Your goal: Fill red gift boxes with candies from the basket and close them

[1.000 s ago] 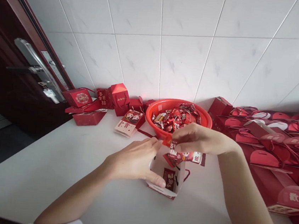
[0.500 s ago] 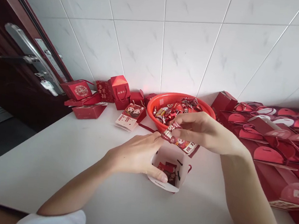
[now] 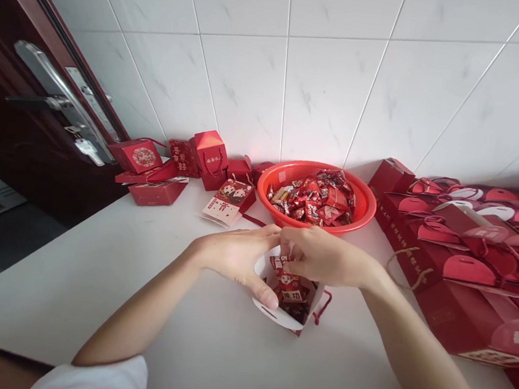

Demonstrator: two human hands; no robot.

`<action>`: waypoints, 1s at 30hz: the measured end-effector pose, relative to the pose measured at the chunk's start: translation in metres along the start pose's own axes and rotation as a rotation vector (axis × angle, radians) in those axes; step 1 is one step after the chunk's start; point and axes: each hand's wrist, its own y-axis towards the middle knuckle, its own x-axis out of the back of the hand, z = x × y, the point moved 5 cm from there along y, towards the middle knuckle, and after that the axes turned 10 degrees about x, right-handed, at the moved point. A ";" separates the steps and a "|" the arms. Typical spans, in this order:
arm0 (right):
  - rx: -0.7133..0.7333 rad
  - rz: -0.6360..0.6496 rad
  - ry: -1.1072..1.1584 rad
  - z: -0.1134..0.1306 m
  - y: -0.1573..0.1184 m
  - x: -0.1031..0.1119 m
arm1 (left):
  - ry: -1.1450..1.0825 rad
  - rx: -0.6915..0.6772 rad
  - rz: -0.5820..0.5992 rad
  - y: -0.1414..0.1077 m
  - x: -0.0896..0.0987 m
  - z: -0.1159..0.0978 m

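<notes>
A small open candy box [image 3: 281, 319], white inside with a dark red cord handle, stands on the white table. My left hand [image 3: 237, 257] holds it from the left, its thumb over the near flap; the far fingertips are partly hidden. Inside the box's mouth is a red printed snack packet [image 3: 290, 286], tilted, with its upper end pinched in my right hand [image 3: 327, 257]. More wrapped sweets lie dark beneath the packet. Just behind my hands sits a red plastic basket [image 3: 368, 217] with many wrapped sweets [image 3: 312, 197].
Rows of red gift boxes [image 3: 466, 297] fill the right side. At the back left stand several red boxes [image 3: 155, 193], with a printed card-like box [image 3: 227, 202] nearer the basket. A tiled wall [image 3: 326, 90] runs behind; a door handle [image 3: 60, 99] is at left.
My right hand has moved down and toward me, bringing the packet from above the box into its opening. My left hand stays on the box.
</notes>
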 end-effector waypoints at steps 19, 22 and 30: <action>-0.132 0.184 -0.459 0.009 0.004 -0.019 | 0.153 0.143 0.138 -0.003 -0.006 0.003; -0.122 0.114 -0.459 0.008 -0.001 -0.011 | 0.128 0.142 0.114 -0.004 -0.005 0.002; 0.171 0.218 -0.250 0.018 -0.011 -0.019 | 0.134 0.180 0.133 -0.005 -0.007 0.002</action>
